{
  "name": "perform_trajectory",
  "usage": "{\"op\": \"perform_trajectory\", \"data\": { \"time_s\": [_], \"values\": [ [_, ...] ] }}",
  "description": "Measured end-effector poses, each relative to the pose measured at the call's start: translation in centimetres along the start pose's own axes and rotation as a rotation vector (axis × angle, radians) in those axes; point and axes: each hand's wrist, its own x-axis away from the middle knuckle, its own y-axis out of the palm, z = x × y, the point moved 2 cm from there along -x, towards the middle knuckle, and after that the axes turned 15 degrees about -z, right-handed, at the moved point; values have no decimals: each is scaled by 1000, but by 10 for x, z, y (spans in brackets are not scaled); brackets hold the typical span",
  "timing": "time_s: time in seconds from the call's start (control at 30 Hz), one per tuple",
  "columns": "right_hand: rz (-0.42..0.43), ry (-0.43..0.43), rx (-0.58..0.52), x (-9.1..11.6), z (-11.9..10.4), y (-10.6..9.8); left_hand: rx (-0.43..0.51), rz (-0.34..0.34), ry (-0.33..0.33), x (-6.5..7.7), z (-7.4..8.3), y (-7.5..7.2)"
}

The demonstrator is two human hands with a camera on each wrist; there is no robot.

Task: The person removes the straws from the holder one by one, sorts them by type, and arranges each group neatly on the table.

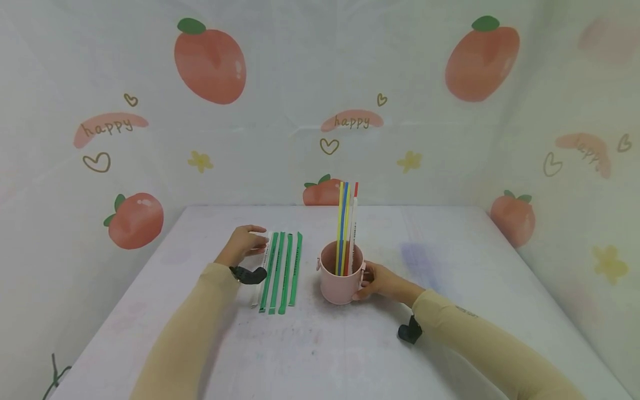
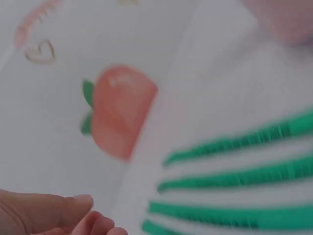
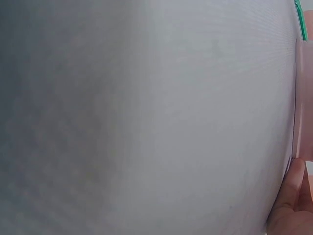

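My left hand (image 1: 244,245) is at the far end of a white wrapped straw (image 1: 259,291) on the table, its fingers loosely bent. In the left wrist view, nothing shows between thumb and fingertips (image 2: 100,226). Several green wrapped straws (image 1: 285,272) lie side by side just right of the white one. My right hand (image 1: 387,282) grips the right side of a small pink bucket (image 1: 337,290), thumb near its base. Upright in the bucket stand yellow and blue straws (image 1: 343,222) and a white one with a red end (image 1: 355,216). The right wrist view catches only the bucket's edge.
The white table (image 1: 320,355) backs onto a curtain (image 1: 285,72) printed with peaches, hearts and "happy". Dark camera mounts (image 1: 410,330) hang at both wrists. A thin dark cord (image 1: 55,375) shows by the table's left edge.
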Motion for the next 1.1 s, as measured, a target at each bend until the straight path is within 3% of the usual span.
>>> {"op": "perform_trajectory", "data": {
  "time_s": [0.13,0.33,0.6,0.83,1.1],
  "values": [
    [-3,-14,-4,0,0,1,18,-65,146,11,31,14],
    [-12,-21,-17,2,2,-1,86,-90,346,31,77,50],
    [-20,-29,-19,1,0,1,114,-152,532,48,105,100],
    [-33,-51,-8,1,1,-2,51,-183,520,43,105,130],
    [-30,-66,-9,1,0,0,-87,-172,464,33,96,147]
  ]
}}
